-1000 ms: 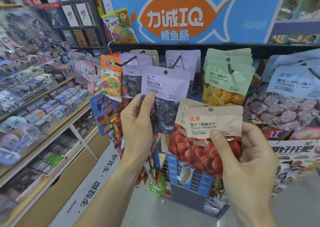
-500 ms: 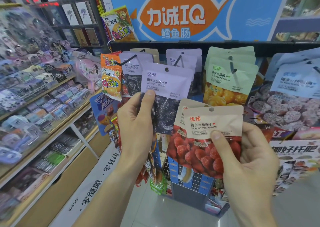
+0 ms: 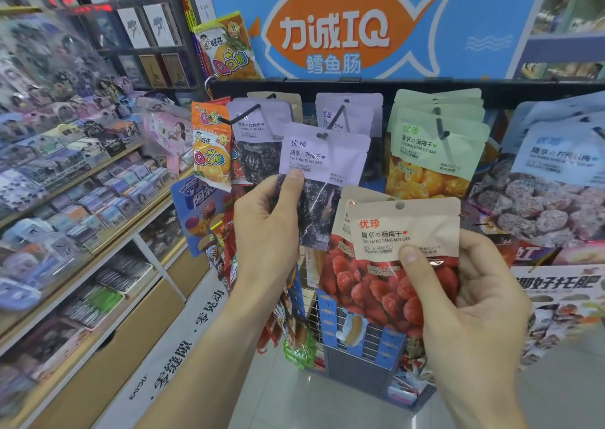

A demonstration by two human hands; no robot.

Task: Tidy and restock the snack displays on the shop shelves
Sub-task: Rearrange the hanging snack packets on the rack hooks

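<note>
Left hand (image 3: 266, 232) is gripping a purple-topped pouch (image 3: 322, 179) of dark dried plums at frame center, thumb pressing its front, its hang hole sitting at a black peg tip. Right hand (image 3: 471, 301) is pinching beige-topped pouches (image 3: 389, 258) of red bayberries at lower center-right, thumb on front, fingers behind. Green-topped pouches (image 3: 435, 153) are hanging on a peg at upper right, under the blue fish sign (image 3: 343, 25).

Your only view comes from the camera on your head, looking forward and slightly down, close to the hanging snack rack (image 3: 360, 84). Its wide angle also takes in the side shelves (image 3: 82, 179) at left and floor (image 3: 294, 405) below.
</note>
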